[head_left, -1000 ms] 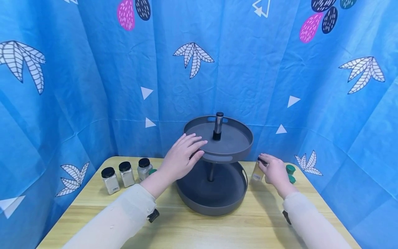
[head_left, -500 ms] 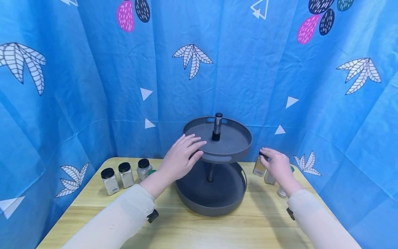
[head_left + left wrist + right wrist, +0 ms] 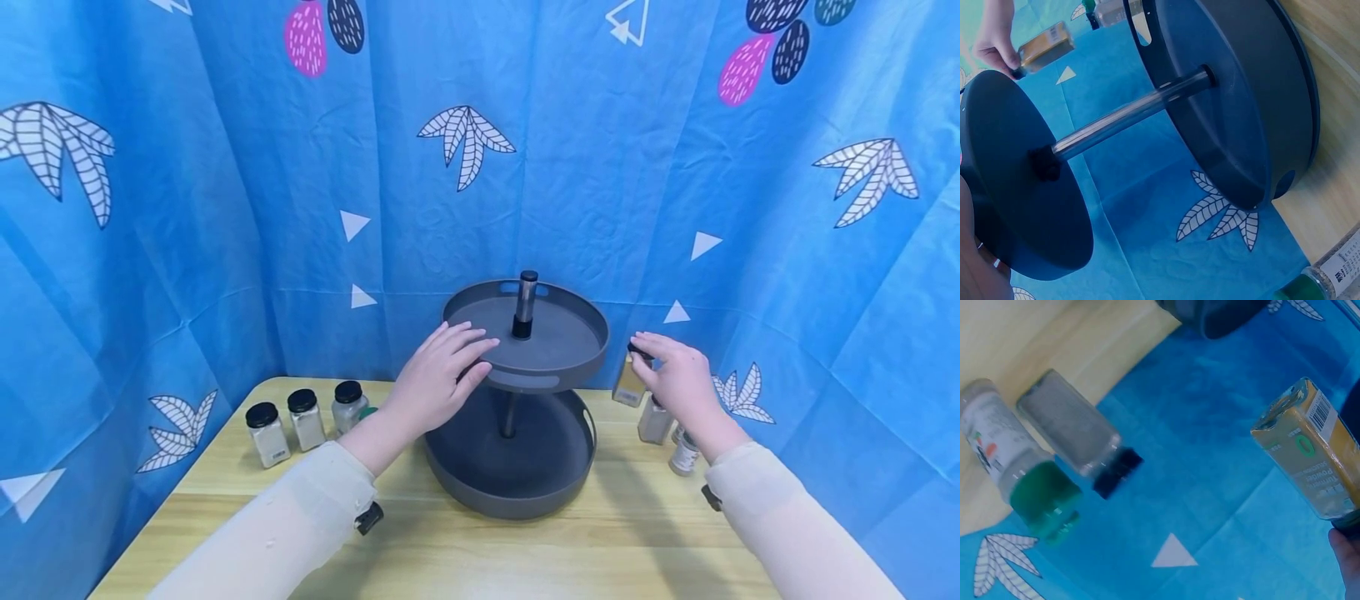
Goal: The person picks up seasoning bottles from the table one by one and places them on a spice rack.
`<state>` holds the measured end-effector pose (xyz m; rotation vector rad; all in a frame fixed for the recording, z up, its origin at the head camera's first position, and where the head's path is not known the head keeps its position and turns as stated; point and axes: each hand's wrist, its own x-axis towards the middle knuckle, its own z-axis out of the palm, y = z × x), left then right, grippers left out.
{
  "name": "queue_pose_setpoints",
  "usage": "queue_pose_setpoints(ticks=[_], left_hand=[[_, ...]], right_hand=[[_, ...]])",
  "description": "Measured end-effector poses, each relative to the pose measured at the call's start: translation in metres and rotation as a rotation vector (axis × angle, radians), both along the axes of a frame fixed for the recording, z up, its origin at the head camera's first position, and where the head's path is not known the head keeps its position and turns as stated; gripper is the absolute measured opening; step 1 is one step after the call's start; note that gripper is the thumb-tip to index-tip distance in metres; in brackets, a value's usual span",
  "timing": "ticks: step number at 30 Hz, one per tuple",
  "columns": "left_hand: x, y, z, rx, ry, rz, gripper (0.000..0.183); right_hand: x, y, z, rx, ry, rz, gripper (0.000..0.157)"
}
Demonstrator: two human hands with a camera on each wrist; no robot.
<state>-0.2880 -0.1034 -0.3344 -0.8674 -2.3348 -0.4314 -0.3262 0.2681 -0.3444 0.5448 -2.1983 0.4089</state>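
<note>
Turmeric powder jar [image 3: 1310,453] is being held aloft beside the tiered tray [image 3: 513,505] by its cap [image 3: 1349,520] alone, pinched in the right hand [image 3: 681,383], perhaps risking a slip, with the left hand [image 3: 435,375] straight-fingered there.

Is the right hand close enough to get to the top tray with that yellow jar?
Probably yes. The right hand holds the yellow jar by its black lid beside the top tray, and nothing seems to stand between; it may need lifting over the rim.
</note>
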Motion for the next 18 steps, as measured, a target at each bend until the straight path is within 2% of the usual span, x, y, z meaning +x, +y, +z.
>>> queue_pose_setpoints(ticks=[18], left_hand=[[0.000, 0.001, 0.001, 0.005, -0.006, 0.001, 0.041]], right_hand=[[0.007, -0.005, 0.045, 0.006, 0.048, 0.038, 0.029]])
